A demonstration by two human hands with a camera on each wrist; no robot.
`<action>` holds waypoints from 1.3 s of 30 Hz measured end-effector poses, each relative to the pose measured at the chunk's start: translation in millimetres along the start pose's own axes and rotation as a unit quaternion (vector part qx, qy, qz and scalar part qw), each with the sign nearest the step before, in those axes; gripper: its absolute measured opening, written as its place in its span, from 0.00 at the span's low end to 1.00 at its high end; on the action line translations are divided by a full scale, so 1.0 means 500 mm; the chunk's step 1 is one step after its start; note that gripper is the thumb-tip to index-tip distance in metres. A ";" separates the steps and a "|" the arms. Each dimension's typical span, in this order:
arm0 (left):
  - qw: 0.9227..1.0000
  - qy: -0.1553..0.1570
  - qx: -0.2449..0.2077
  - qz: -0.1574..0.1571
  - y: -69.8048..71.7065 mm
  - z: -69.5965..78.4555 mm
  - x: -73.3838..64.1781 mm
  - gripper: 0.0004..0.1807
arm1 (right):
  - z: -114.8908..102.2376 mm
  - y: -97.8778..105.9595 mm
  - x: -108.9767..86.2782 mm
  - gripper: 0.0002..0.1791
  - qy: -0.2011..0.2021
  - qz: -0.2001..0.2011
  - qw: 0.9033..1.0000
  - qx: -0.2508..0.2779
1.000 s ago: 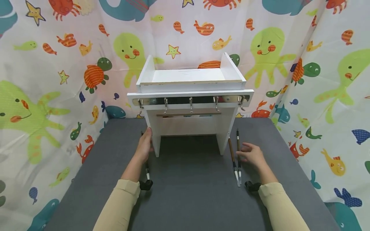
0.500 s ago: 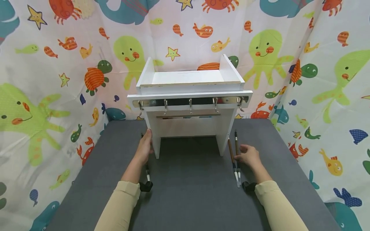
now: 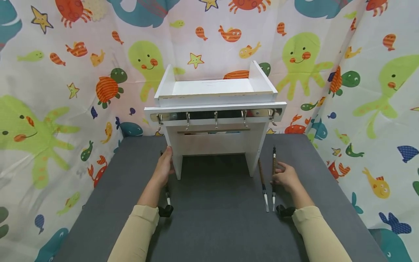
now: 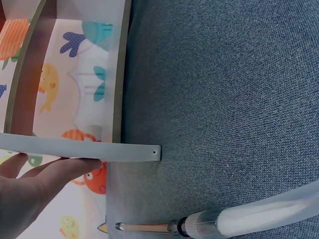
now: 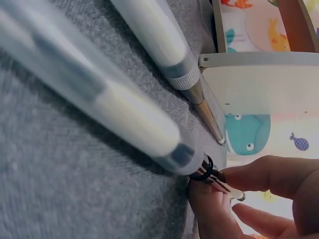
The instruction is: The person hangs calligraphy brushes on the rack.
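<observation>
In the head view my right hand [image 3: 285, 177] pinches a calligraphy brush [image 3: 274, 163] between thumb and finger. Its bristle end, under a clear cap [image 5: 134, 119], points toward me. Just left of it lies a second capped brush [image 3: 262, 178], beside the right leg of a white hook shelf [image 3: 216, 107]. On the other side, my left hand [image 3: 162, 169] rests its fingers [image 4: 75, 167] against the outside of the shelf's left panel [image 4: 129, 151]. Partly hidden by that hand, another capped brush [image 3: 167, 193] lies on the grey cloth.
Several metal hooks [image 3: 216, 119] hang along the shelf's front rail. Grey cloth [image 3: 219, 225] covers the tabletop. Behind and at both sides hangs a curtain [image 3: 209, 36] printed with sea animals.
The brush at my right hand first shifts slightly left, then right, and now lies farther apart from its neighbour. My left hand and the shelf stay in place.
</observation>
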State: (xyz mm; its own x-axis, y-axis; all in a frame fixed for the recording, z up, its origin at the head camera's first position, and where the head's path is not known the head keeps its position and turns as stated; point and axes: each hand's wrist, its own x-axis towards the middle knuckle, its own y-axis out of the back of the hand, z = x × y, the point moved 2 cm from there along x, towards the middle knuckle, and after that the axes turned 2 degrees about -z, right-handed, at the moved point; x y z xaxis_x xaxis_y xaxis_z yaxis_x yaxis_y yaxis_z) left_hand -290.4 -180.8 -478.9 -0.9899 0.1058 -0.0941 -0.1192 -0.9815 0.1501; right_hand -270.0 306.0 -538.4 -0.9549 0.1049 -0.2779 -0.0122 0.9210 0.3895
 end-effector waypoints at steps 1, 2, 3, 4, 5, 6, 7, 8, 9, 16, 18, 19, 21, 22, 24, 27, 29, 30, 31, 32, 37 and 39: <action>1.000 0.000 0.001 0.001 0.000 0.001 0.001 0.51 | -0.001 0.001 -0.001 0.44 -0.005 -0.006 1.000 0.003; 1.000 -0.001 0.002 0.002 0.000 0.001 0.002 0.51 | -0.002 0.003 -0.002 0.44 -0.009 -0.010 1.000 0.007; 1.000 -0.002 0.002 0.002 0.000 0.002 0.002 0.51 | -0.004 0.005 -0.004 0.44 -0.012 -0.016 1.000 0.009; 1.000 -0.002 0.003 0.003 -0.001 0.002 0.003 0.51 | -0.006 0.007 -0.006 0.43 -0.016 -0.018 1.000 0.011; 1.000 -0.003 0.004 0.003 -0.001 0.002 0.004 0.51 | -0.008 0.008 -0.007 0.42 -0.017 -0.021 1.000 0.013; 1.000 -0.002 0.005 0.004 -0.001 0.001 0.005 0.50 | -0.011 0.009 -0.009 0.41 -0.017 -0.024 0.999 0.021; 1.000 -0.003 0.005 0.004 -0.001 0.000 0.006 0.50 | -0.014 0.010 -0.011 0.39 -0.015 -0.029 0.999 0.026; 1.000 -0.003 0.006 0.005 -0.001 -0.001 0.006 0.50 | -0.018 0.011 -0.013 0.38 -0.013 -0.030 0.999 0.031; 1.000 -0.004 0.007 0.005 -0.001 -0.001 0.005 0.50 | -0.021 0.011 -0.015 0.36 -0.009 -0.032 0.999 0.036; 1.000 -0.005 0.009 0.011 -0.001 -0.002 0.005 0.51 | -0.053 0.017 -0.038 0.31 0.013 -0.025 0.997 0.071; 1.000 -0.004 0.009 0.012 -0.002 -0.003 0.005 0.52 | -0.066 0.019 -0.048 0.30 0.023 -0.018 0.997 0.072; 1.000 -0.004 0.010 0.012 -0.002 -0.003 0.006 0.52 | -0.073 0.021 -0.054 0.30 0.029 -0.010 0.997 0.073; 1.000 -0.005 0.011 0.014 -0.003 -0.004 0.006 0.52 | -0.089 0.024 -0.065 0.27 0.047 0.003 0.996 0.076; 1.000 -0.006 0.011 0.015 -0.004 -0.003 0.006 0.52 | -0.097 0.025 -0.071 0.26 0.056 0.009 0.995 0.079; 1.000 -0.008 0.009 0.018 -0.005 -0.003 0.005 0.52 | -0.113 0.027 -0.083 0.25 0.077 0.021 0.993 0.084; 1.000 -0.013 0.007 0.019 -0.007 -0.001 0.004 0.51 | -0.133 0.031 -0.102 0.24 0.110 0.039 0.989 0.087; 1.000 -0.013 0.006 0.021 -0.008 -0.002 0.002 0.52 | -0.144 0.031 -0.114 0.23 0.130 0.050 0.986 0.086; 1.000 -0.013 0.006 0.022 -0.008 -0.002 0.002 0.52 | -0.149 0.031 -0.120 0.23 0.139 0.056 0.985 0.086; 1.000 -0.013 0.007 0.023 -0.008 -0.003 0.002 0.52 | -0.153 0.031 -0.126 0.23 0.148 0.062 0.983 0.085; 1.000 -0.013 0.007 0.023 -0.009 -0.004 0.002 0.52 | -0.158 0.030 -0.132 0.23 0.157 0.069 0.981 0.085; 1.000 -0.014 0.008 0.024 -0.009 -0.009 0.003 0.52 | -0.174 0.025 -0.155 0.22 0.191 0.100 0.974 0.074; 1.000 -0.014 0.008 0.025 -0.009 -0.009 0.004 0.52 | -0.179 0.024 -0.161 0.22 0.196 0.107 0.972 0.070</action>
State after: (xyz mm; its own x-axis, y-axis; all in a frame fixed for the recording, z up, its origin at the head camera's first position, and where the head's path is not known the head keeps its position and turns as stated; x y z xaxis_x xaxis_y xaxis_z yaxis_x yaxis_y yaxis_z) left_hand -291.4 -177.1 -484.1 -0.9964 0.0612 -0.0579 -0.0702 -0.9831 0.1691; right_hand -219.7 275.1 -432.9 -0.9712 0.1738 0.1632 0.2136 0.9385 0.2714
